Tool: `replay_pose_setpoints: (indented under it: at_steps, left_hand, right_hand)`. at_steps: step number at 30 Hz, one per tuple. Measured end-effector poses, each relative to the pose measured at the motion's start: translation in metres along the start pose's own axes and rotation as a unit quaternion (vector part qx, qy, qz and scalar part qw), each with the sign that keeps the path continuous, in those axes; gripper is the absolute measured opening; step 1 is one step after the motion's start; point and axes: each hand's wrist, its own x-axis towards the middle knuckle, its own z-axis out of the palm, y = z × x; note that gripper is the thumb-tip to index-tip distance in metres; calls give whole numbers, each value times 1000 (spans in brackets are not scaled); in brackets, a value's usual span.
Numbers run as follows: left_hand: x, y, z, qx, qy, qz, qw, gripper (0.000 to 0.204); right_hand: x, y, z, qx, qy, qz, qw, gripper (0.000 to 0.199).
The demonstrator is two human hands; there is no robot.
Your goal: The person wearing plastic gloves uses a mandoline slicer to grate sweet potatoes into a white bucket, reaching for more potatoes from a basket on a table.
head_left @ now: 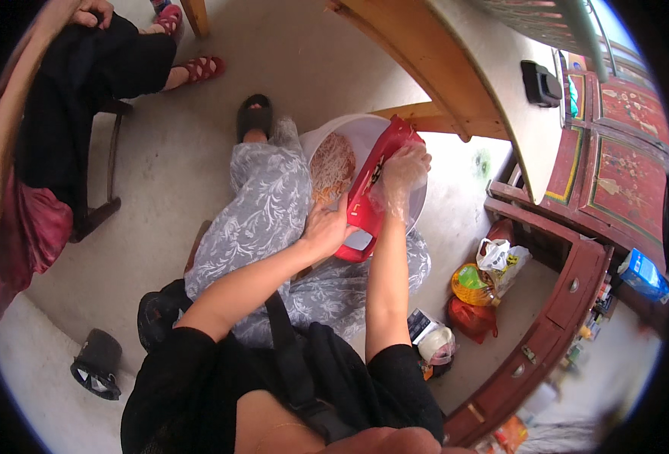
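A large white tub [419, 198] stands between my knees, with a heap of thin orange and pale shreds [333, 163] inside. Slanting across its top is a long red grater [364, 216] with a dark slotted strip along its middle. My left hand [327, 229] grips the grater's left edge, thumb along the rim. Over the grater's upper part lies my right hand [404, 175], covered by a clear plastic glove. Its fingers are curled, and whatever they hold is hidden beneath them.
A wooden table [429, 53] stands just beyond the tub. On the floor at right are an oil bottle [473, 284] and a red plastic bag [470, 319], before a red drawer cabinet [573, 291]. Another person's black-clad leg [96, 57] is at upper left; a black bin [98, 363] stands lower left.
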Motion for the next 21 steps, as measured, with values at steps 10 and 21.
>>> replay_pose_setpoints:
  at_steps: [10, 21]
  left_hand:
    - [1, -2, -6, 9, -15, -9, 1000, 79]
    - [0, -2, -3, 20, 35, 14, 999, 79]
  right_hand:
    - [-21, -22, -9, -55, -28, 7, 998, 19]
    - [12, -4, 13, -51, 35, -51, 997, 18]
